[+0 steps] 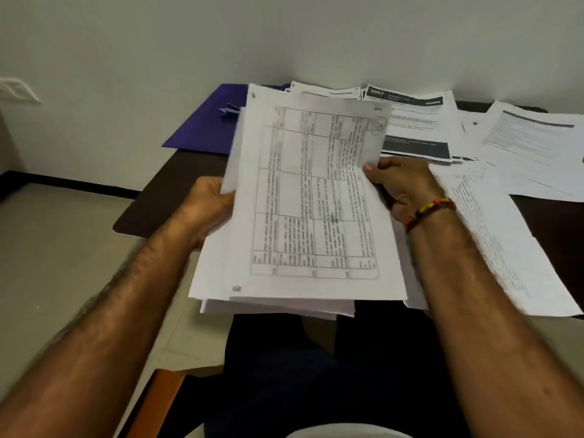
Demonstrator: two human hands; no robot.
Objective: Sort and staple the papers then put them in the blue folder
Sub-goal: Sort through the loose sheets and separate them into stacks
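I hold a stack of white papers (303, 210) above the table's near edge; its top sheet carries a printed table. My left hand (208, 205) grips the stack's left edge from underneath. My right hand (399, 184) grips the right edge, thumb on top of the sheet. The blue folder (205, 124) lies flat at the table's far left corner, partly hidden behind the stack, with a small blue object (229, 109) on it. No stapler is visible.
Loose printed sheets cover the dark table (164, 184): some with black headers (410, 99) at the back, white pages (534, 143) at the right, one long sheet (502, 235) under my right forearm. A wall stands close behind. An orange chair edge (158, 396) shows low left.
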